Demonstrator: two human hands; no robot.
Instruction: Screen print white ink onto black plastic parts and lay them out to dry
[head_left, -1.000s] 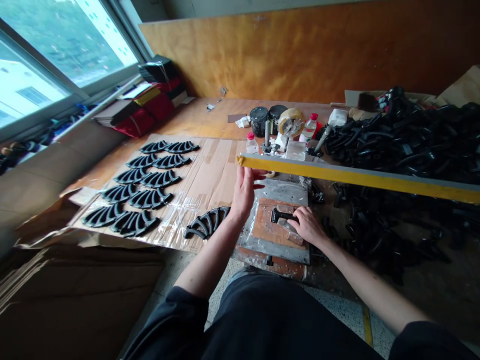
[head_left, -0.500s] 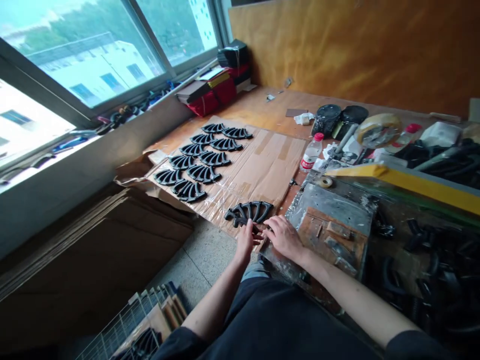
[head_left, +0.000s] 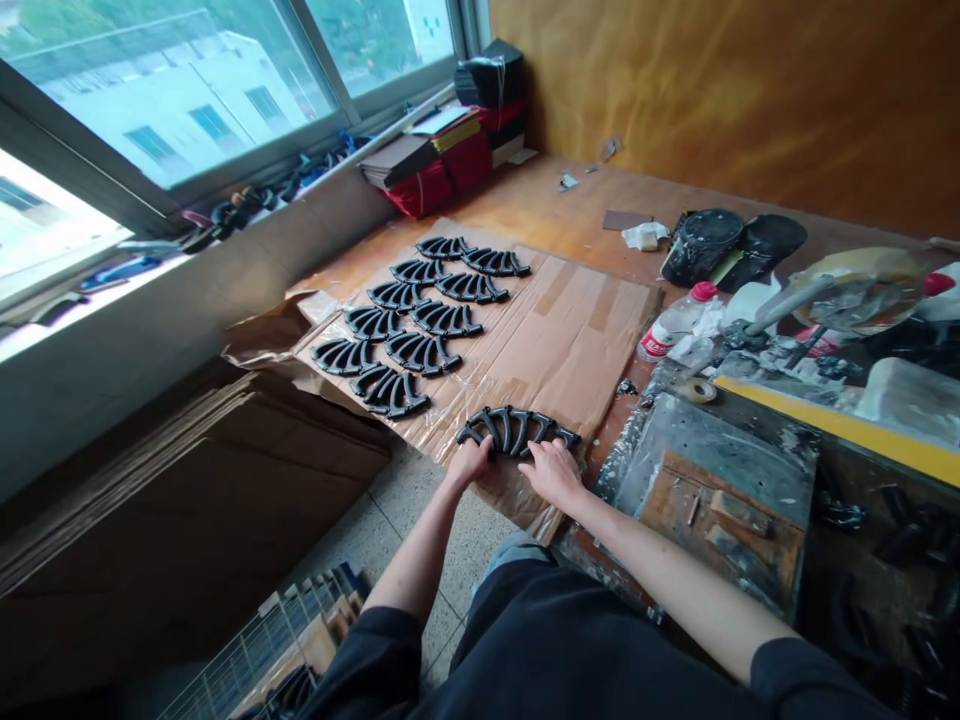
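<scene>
A black fan-shaped ribbed part [head_left: 514,430] lies at the near edge of a taped cardboard sheet [head_left: 555,345]. My left hand [head_left: 471,461] is closed on its left end, with the thumb against the near side. My right hand [head_left: 553,470] grips the near right side of the same part, its fingers bent and the tips partly hidden. Farther left on the cardboard, several similar black fan-shaped parts [head_left: 422,352] lie in two slanting, closely spaced rows.
On the right are a stained metal plate [head_left: 667,440], a tape roll [head_left: 700,390], a red-capped bottle [head_left: 679,320] and black tubs [head_left: 705,250]. Cardboard sheets [head_left: 225,480] stack at lower left, beside a wire basket [head_left: 255,650]. Red bundles [head_left: 450,180] stand by the window.
My hands have moved apart to the two ends of the near black part, which now sits flatter and more fully in view. The camera view has shifted slightly.
</scene>
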